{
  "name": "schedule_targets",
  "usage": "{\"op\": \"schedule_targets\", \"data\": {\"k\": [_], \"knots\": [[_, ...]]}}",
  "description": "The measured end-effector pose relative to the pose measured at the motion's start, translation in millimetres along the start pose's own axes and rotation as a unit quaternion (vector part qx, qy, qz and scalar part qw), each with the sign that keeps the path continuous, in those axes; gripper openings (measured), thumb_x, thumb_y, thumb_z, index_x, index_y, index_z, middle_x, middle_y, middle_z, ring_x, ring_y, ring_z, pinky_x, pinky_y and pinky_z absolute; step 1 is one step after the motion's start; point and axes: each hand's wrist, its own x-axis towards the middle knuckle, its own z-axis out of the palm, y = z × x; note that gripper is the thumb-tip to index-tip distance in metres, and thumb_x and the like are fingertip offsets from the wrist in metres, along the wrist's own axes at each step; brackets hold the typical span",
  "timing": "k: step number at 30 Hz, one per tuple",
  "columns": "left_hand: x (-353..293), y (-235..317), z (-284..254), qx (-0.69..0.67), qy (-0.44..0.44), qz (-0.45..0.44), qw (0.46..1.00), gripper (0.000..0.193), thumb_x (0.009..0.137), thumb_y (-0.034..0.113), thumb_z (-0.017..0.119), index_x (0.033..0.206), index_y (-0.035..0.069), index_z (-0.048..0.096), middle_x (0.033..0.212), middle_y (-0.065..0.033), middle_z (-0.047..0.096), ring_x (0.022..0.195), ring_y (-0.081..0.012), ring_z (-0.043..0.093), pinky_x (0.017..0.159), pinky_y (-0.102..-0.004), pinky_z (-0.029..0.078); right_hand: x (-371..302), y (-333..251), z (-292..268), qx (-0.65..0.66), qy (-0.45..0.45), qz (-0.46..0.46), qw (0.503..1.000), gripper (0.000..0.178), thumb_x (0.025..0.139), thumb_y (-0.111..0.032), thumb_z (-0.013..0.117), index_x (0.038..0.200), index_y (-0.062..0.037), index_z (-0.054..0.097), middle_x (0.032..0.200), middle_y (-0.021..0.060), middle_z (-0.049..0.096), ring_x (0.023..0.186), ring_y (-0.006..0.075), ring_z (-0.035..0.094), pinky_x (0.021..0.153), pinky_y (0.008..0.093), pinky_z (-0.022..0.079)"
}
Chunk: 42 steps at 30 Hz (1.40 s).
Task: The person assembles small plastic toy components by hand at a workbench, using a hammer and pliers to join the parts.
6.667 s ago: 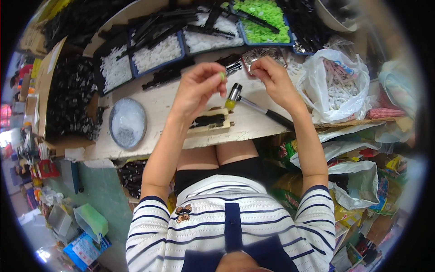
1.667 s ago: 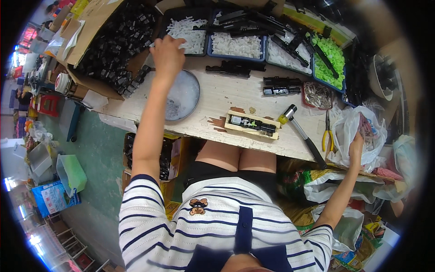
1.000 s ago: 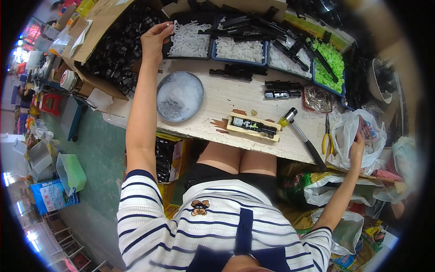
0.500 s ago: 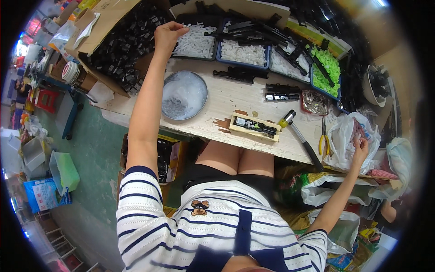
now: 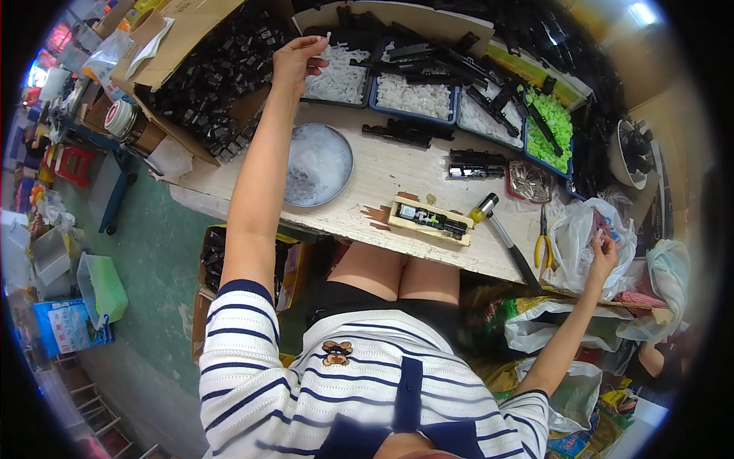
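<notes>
"Where's the left hand (image 5: 300, 63)?"
"Eleven o'clock from the wooden fixture (image 5: 425, 232), pinching a small white piece (image 5: 329, 36) by the dark tray (image 5: 333, 102)."
"And the right hand (image 5: 603, 258)?"
"Three o'clock, at the plastic bag (image 5: 569, 252); whether it grips anything, I cannot tell."
"The black assembly (image 5: 433, 219)?"
"Sitting in the fixture."

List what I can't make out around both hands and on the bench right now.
All in the head view:
- White piece in the left grip: too small to tell its exact shape.
- Right grip at the white plastic bag: its own fingers hide whether it holds anything.
- Black assembly in the wooden holder: details too small.
- Cardboard box: bottom hidden by black parts.
</notes>
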Motion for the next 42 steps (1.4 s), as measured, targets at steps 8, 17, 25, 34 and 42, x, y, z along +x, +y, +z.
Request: {"op": "schedule_targets", "data": {"k": [8,17,25,34,42], "knots": [[4.5,-8.8,-0.7,0.189,0.026,0.129,0.973,0.02,0.071,0.01,0.075,0.087,0.003,0.064,0.07,-0.003,0.061,0.055,-0.0141,0.061,0.043,-0.0218,0.041,-2.3,-8.8,6.4,0.034,0.01,0.011,0.999,0.011,0.083,-0.01,0.066,0.087,-0.0045,0.057,0.078,-0.005,0.05,0.07,0.0045,0.044,0.065,0.0176,0.037],[2.4,3.0,1.1,0.138,-0.018,-0.104,0.985,0.015,0.08,0.01,0.064,0.089,-0.001,0.06,0.07,-0.0079,0.059,0.061,-0.0211,0.065,0.045,-0.0296,0.051,-7.1,-6.2,2.1,0.008,-0.001,-0.011,1.0,0.011,0.083,-0.011,0.065,0.086,-0.0045,0.056,0.077,-0.0054,0.048,0.07,0.0045,0.043,0.065,0.0177,0.036],[-29.0,18.9,-6.9,0.223,-0.037,0.059,0.972,0.012,0.085,0.01,0.06,0.091,0.0,0.063,0.07,-0.0024,0.059,0.057,-0.0105,0.058,0.045,-0.0229,0.044,-5.7,-22.0,12.7,0.029,0.042,-0.013,0.999,0.015,0.087,-0.015,0.061,0.096,-0.0041,0.056,0.08,-0.0031,0.051,0.071,0.0054,0.045,0.066,0.0188,0.038],[-170.1,25.3,-81.3,0.501,-0.055,0.198,0.841,0.015,0.073,0.003,0.066,0.087,-0.001,0.065,0.072,-0.0076,0.056,0.064,-0.016,0.057,0.057,-0.0262,0.044,-44.9,-113.2,62.3,0.029,-0.039,-0.07,0.996,0.015,0.089,-0.011,0.058,0.101,-0.0034,0.055,0.086,-0.0014,0.052,0.074,0.0054,0.047,0.067,0.0184,0.038],[-196.2,-5.4,-98.5,0.581,0.002,0.2,0.789,0.013,0.068,-0.001,0.066,0.081,0.0,0.065,0.076,-0.0128,0.058,0.072,-0.0313,0.059,0.064,-0.0367,0.047,-78.5,-180.4,135.7,-0.094,-0.181,-0.204,0.957,0.018,0.08,-0.001,0.061,0.098,-0.0016,0.056,0.086,0.0043,0.054,0.074,0.0128,0.05,0.066,0.0228,0.041]]}}
